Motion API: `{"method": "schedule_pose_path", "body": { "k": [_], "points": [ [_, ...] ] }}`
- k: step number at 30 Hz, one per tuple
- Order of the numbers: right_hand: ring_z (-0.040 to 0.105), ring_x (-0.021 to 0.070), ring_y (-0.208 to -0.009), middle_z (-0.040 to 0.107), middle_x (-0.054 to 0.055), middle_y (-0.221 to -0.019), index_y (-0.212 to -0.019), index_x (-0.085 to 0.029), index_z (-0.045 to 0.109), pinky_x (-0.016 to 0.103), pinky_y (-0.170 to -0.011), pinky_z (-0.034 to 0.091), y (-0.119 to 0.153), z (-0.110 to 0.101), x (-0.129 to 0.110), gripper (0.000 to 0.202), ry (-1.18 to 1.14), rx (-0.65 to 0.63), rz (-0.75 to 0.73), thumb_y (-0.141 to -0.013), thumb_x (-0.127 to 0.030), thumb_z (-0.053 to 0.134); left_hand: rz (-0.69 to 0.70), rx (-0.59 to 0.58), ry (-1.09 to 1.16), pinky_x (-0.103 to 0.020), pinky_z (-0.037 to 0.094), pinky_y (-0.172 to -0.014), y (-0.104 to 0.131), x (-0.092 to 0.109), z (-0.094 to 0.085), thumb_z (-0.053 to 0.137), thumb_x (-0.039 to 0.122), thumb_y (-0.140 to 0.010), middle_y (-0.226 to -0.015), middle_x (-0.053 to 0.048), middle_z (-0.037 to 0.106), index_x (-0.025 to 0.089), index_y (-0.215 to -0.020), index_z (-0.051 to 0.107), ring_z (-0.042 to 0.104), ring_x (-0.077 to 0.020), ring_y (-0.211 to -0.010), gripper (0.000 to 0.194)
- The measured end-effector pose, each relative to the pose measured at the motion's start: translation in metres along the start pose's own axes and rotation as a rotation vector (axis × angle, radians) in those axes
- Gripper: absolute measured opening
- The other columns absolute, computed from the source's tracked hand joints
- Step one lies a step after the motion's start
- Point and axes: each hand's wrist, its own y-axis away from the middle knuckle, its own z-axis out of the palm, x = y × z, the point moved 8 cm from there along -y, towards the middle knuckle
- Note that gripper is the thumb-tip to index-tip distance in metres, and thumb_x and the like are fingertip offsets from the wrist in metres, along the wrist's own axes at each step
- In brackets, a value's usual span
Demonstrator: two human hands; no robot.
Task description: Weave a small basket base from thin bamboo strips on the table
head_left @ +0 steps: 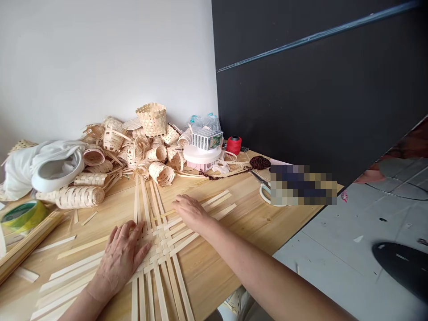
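1. In the head view, the woven strips [162, 244] lie flat on the counter [254, 225] right in front of the person, crossed into a tight patch with loose ends fanning out on all sides. Lying there, the patch is within reach of both hands, and the bare wood around it seems to give the long ends room.
2. The baskets [151, 119] are heaped against the white wall, which probably leaves the near part of the counter for the strips. The scissors [265, 194], partly hidden by blurring, rest on the right side, near enough to reach. The tape roll [25, 214] and a wooden bar [28, 245] sit off to the left, well apart from the weave.
3. The left hand [123, 249] is palm down, its fingers loosely spread and grasping nothing, over the left edge of the patch; it likely steadies the strips.
4. The right hand [191, 212] reaches across at the far right edge of the patch, forearm slanting in from the lower right, wrist bent and fingers curled together. Whether they pinch a strip cannot be told. The two hands are apart, with the patch between them.
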Motion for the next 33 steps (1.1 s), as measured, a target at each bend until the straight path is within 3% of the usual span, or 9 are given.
{"method": "schedule_pose_path", "body": {
  "k": [8, 16, 25, 33],
  "points": [
    [0.046, 0.0158, -0.079, 0.058, 0.004, -0.084, -0.081, -0.016, 0.056, 0.025, -0.066, 0.032, -0.002, 0.009, 0.009, 0.014, -0.160, 0.065, 0.006, -0.076, -0.005, 0.050, -0.005, -0.017, 0.043, -0.041, 0.044, -0.085, 0.004, 0.000, 0.004, 0.041, 0.044, -0.084, -0.108, -0.010, 0.048, 0.021, -0.118, 0.048, 0.050, -0.0234, -0.096, 0.043],
    [0.050, 0.0155, -0.081, 0.058, 0.004, -0.082, -0.080, -0.016, 0.060, 0.024, -0.071, 0.037, -0.007, 0.015, 0.008, 0.011, -0.334, 0.069, -0.122, -0.076, -0.007, 0.055, -0.003, -0.037, 0.123, -0.041, 0.044, -0.087, 0.002, 0.006, 0.002, 0.042, 0.040, -0.085, -0.108, -0.011, 0.048, 0.017, -0.118, 0.048, 0.050, -0.0239, -0.099, 0.041],
    [0.053, 0.0187, -0.082, 0.058, 0.005, -0.080, -0.076, -0.019, 0.057, 0.030, -0.074, 0.042, -0.005, 0.019, 0.003, 0.016, -0.479, 0.076, -0.194, -0.079, -0.011, 0.043, -0.039, -0.090, 0.154, -0.042, 0.042, -0.089, -0.002, 0.018, -0.006, 0.047, 0.039, -0.081, -0.104, -0.013, 0.049, 0.014, -0.114, 0.048, 0.047, -0.0255, -0.103, 0.041],
    [0.053, 0.0214, -0.081, 0.059, 0.006, -0.080, -0.075, -0.020, 0.054, 0.034, -0.073, 0.043, -0.006, 0.023, -0.001, 0.014, -0.493, 0.060, -0.203, -0.077, -0.014, 0.042, -0.104, -0.146, 0.126, -0.040, 0.040, -0.089, -0.001, 0.014, -0.006, 0.048, 0.047, -0.079, -0.103, -0.011, 0.050, 0.015, -0.113, 0.049, 0.046, -0.0247, -0.099, 0.047]
  ]
}}
